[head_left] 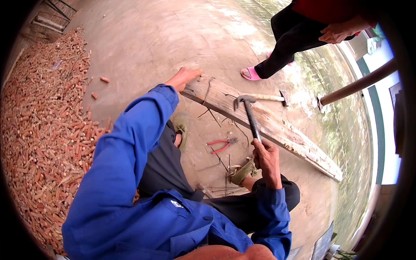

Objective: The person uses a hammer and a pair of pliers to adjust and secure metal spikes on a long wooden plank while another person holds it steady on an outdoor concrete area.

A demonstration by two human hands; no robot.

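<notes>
My right hand (268,159) is closed around the dark handle of a claw hammer (251,117). The hammer's head hangs over a long weathered wooden plank (277,123), which slants from upper left to lower right before me. At the plank's far left end, my left hand (184,79) grips the edge, its fingertips partly hidden. Near that end a bent wire or rod (207,91) crosses the wood. A second hammer (264,97) with a pale wooden handle lies just beyond the plank. Red-handled pliers (222,144) lie on the ground between my feet.
A large heap of corn cobs (47,143) covers the ground at left. Thin metal rods (223,190) lie near my feet. Another person in pink sandals (250,73) stands beyond the plank. A brown pole (359,86) rises at right.
</notes>
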